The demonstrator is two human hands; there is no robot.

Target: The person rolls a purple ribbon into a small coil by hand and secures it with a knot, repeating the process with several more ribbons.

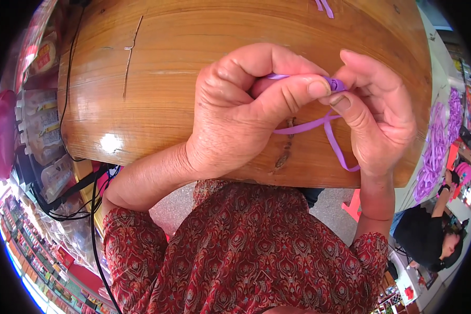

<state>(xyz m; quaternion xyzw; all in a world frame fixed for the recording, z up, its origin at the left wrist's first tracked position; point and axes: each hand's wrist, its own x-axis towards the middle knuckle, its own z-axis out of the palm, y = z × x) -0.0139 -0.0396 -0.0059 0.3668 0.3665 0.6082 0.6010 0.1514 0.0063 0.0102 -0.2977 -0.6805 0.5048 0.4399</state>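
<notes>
Two bare hands meet over a wooden table (167, 57), to the right of the upper centre of the frame, at a narrow purple ribbon (304, 127). The left hand (238, 112) pinches it between thumb and bent forefinger; the thumb and forefinger of the right hand (386, 112) close on the small knot-like coil (338, 85) at the meeting point, its other fingers loosely curved. The step in hand appears to be the shaping or tightening of this coil. The next move would seem to call for a steady left pinch while the right fingertips turn or draw the ribbon snug, with the loose length kept clear.

The ribbon is flat, smooth and slightly glossy. At the fingertips it is bunched into a compact, darker roll; whether it is truly knotted cannot be told. Below, a slack length crosses itself and hangs in an open loop toward the right wrist.
</notes>
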